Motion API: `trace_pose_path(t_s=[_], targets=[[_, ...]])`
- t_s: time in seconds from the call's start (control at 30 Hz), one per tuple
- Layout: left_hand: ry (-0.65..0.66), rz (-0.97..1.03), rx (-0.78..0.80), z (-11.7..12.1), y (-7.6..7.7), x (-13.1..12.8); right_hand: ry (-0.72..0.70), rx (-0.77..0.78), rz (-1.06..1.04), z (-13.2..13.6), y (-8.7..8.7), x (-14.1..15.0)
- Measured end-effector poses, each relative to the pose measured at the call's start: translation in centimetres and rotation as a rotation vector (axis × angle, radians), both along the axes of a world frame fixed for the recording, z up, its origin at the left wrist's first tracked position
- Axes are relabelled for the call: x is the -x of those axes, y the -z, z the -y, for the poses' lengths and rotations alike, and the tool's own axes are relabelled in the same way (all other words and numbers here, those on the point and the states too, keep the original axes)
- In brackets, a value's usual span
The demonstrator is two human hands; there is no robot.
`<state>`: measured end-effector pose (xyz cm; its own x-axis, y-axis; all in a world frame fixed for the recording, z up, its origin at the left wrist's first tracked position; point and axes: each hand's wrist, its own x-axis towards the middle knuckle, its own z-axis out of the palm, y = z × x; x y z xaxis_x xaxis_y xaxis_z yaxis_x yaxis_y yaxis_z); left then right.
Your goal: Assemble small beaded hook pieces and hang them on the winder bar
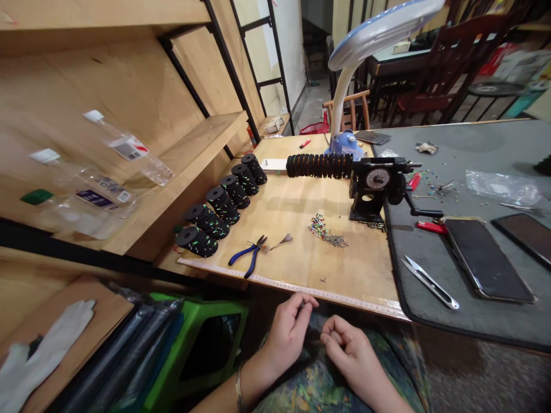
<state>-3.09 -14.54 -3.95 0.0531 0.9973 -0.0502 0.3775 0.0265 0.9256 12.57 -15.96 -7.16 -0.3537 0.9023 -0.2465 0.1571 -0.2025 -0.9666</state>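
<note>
Tape measure (293, 286) lies along the bench (353, 258) edge at twelve o'clock from my hands; my left hand (287, 335) and right hand (349, 357) curl narrow just below it, holding nothing I can make out.

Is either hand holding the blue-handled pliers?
No, the blue-handled pliers lie on the wooden board, away from the left hand and right hand.

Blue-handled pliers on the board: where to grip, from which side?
Grip the blue-handled pliers by their splayed handles, from above, coming from the near edge with the left hand. They lie flat on the wooden board, handles toward the person and nose pointing away, so the handles seem the easiest part to close on.
</note>
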Motion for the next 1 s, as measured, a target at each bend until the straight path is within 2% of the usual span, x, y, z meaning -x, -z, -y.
trace_pose_path(t_s=[0.13,0.23,0.3,0.4,0.5,0.6,0.77,0.9,1.0], targets=[[-0.155,0.086,-0.004,-0.9,0.8,1.1,0.05,-0.005,-0.038,0.0,0.2,-0.4],[-0.19,0.217,0.026,-1.6,1.2,2.2,0.124,0.067,-0.125,-0.2,0.4,-0.7],[-0.151,0.254,0.043,-1.8,1.1,2.7,0.161,0.117,-0.182,-0.3,0.4,-0.8],[-0.024,0.262,0.121,-1.5,0.4,2.7,0.181,0.153,-0.231,-0.4,0.2,-0.7],[0.085,0.243,0.221,-0.9,-0.5,2.0,0.179,0.149,-0.238,-0.5,0.0,-0.7],[0.135,0.187,0.278,-0.7,-1.1,1.1,0.168,0.112,-0.217,-0.5,0.0,-0.7],[0.14,0.19,0.267,-1.5,-1.0,-0.1,0.132,0.056,-0.155,-0.5,-0.3,-0.7],[0.09,0.169,0.208,-1.8,-1.2,-0.4,0.121,-0.025,-0.057,-0.8,-1.0,-1.6],[0.038,0.118,0.157,-1.7,-1.7,-0.4,0.228,-0.165,0.049,-1.0,-1.7,-2.7]])
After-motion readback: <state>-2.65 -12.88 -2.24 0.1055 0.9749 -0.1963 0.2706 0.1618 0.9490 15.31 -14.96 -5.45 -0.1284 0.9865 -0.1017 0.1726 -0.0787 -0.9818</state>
